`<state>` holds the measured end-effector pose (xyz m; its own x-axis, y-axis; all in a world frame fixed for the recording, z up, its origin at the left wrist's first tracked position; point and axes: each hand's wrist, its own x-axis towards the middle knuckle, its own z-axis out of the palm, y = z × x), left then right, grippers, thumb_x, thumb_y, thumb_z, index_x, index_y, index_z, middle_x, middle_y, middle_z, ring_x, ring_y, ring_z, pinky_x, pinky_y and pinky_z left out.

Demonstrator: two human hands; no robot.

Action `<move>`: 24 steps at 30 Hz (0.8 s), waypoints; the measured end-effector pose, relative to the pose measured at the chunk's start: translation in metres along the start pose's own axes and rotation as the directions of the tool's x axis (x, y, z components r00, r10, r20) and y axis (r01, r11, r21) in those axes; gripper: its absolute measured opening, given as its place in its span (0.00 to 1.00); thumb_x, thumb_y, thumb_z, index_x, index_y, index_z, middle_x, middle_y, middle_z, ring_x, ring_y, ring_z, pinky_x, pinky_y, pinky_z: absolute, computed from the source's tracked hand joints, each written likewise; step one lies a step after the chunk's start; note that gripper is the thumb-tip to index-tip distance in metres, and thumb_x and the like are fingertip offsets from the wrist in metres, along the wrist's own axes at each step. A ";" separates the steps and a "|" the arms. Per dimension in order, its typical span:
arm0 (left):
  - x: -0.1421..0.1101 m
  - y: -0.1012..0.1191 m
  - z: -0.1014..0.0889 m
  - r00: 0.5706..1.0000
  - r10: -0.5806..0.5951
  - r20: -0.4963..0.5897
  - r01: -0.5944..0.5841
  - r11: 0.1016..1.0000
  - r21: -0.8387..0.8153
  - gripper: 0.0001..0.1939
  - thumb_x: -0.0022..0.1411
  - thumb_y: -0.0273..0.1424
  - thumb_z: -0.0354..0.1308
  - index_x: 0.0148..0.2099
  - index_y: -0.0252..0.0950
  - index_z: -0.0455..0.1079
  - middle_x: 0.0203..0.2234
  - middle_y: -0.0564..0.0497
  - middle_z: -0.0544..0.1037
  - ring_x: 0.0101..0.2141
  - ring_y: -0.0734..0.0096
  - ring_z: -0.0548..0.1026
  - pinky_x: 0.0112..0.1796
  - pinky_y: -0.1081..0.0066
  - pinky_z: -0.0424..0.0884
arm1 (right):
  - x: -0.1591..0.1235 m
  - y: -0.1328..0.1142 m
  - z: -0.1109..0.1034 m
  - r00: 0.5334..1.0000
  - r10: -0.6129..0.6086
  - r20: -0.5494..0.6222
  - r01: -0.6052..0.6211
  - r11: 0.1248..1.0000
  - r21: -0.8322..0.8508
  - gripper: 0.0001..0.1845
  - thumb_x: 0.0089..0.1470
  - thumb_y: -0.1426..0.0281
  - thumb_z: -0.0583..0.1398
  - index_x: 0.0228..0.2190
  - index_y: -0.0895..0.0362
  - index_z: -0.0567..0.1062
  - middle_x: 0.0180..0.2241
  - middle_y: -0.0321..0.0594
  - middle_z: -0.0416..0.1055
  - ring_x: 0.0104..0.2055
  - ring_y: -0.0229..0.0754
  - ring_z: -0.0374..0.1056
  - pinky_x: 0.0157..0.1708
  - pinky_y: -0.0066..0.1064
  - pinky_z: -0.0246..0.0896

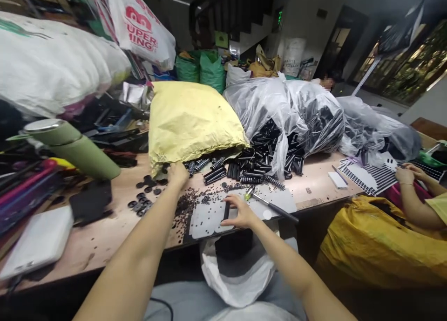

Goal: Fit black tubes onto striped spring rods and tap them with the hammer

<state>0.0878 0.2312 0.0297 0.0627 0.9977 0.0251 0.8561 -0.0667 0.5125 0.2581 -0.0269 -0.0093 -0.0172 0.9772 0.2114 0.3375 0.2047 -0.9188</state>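
My left hand (177, 174) reaches forward to the open mouth of a yellow sack (190, 118) lying on the table; its fingers are curled down among small black parts there, and what they hold is hidden. My right hand (240, 211) rests on a grey punched sheet (209, 216) at the table's front edge, fingers bent and pressing beside a thin black strip (226, 210). Tiny black punched bits (186, 204) lie scattered between the hands. Black tubes and springs (244, 169) are piled just beyond.
A green flask (75, 148) lies at the left, black rings (141, 202) near it. Clear bags of black tubes (300, 116) fill the back right. A tool (272, 207) lies by my right hand. Another person's hands (410, 174) work at the right. A white bag (237, 274) hangs below the table.
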 end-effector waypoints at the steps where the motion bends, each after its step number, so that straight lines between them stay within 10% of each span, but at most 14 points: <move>1: -0.001 0.000 -0.001 1.000 -0.004 -0.004 0.004 1.000 0.001 0.20 0.47 0.24 0.58 0.45 0.25 0.69 0.46 0.26 0.71 0.49 0.38 0.68 0.47 0.52 0.66 | -0.001 0.000 -0.001 1.000 0.008 -0.013 -0.008 1.000 0.000 0.43 0.32 0.54 0.72 0.51 0.53 0.70 0.58 0.50 0.59 0.59 0.50 0.61 0.53 0.40 0.66; 5: -0.028 0.001 -0.006 0.999 -0.031 -0.041 0.011 0.904 -0.427 0.22 0.42 0.21 0.57 0.44 0.30 0.69 0.34 0.42 0.75 0.37 0.57 0.74 0.39 0.66 0.70 | -0.001 0.004 -0.003 0.998 0.052 -0.047 -0.053 0.999 -0.010 0.40 0.35 0.53 0.71 0.50 0.53 0.70 0.58 0.48 0.59 0.52 0.47 0.67 0.51 0.40 0.66; 9: -0.073 0.009 -0.013 0.982 -0.146 0.117 0.173 0.470 -0.865 0.17 0.46 0.25 0.53 0.42 0.31 0.68 0.22 0.54 0.70 0.20 0.75 0.67 0.23 0.76 0.64 | -0.001 0.006 -0.004 0.998 0.052 -0.031 -0.053 0.998 -0.022 0.40 0.37 0.54 0.70 0.51 0.53 0.70 0.59 0.49 0.58 0.48 0.45 0.69 0.51 0.42 0.67; 14: -0.130 0.023 -0.012 0.982 0.068 0.176 0.168 0.103 -0.980 0.15 0.57 0.38 0.51 0.40 0.32 0.68 0.21 0.53 0.70 0.16 0.78 0.66 0.18 0.77 0.60 | -0.001 0.004 -0.005 0.998 0.043 -0.039 -0.045 0.998 -0.044 0.39 0.37 0.53 0.70 0.51 0.52 0.70 0.58 0.49 0.59 0.47 0.45 0.69 0.50 0.42 0.67; 18: -0.158 0.031 0.003 0.986 0.160 0.040 0.003 0.228 -0.974 0.17 0.60 0.43 0.53 0.42 0.34 0.69 0.24 0.53 0.71 0.19 0.78 0.66 0.20 0.76 0.62 | -0.001 0.005 -0.004 0.998 0.032 -0.060 -0.034 0.999 -0.029 0.39 0.38 0.53 0.69 0.51 0.54 0.70 0.57 0.50 0.59 0.45 0.44 0.69 0.48 0.40 0.69; 24: -0.193 0.017 0.035 0.924 0.368 -0.108 -0.382 0.863 -0.330 0.18 0.62 0.34 0.52 0.51 0.31 0.69 0.40 0.38 0.75 0.42 0.55 0.73 0.43 0.61 0.69 | 0.000 0.007 -0.004 0.996 0.045 -0.082 -0.047 0.999 -0.024 0.40 0.38 0.50 0.69 0.51 0.52 0.69 0.57 0.48 0.59 0.45 0.42 0.69 0.47 0.38 0.69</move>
<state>0.1082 0.0376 0.0032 0.3172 0.8982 0.3043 0.5455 -0.4353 0.7162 0.2645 -0.0254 -0.0146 0.0751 0.9777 0.1961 0.3606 0.1567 -0.9195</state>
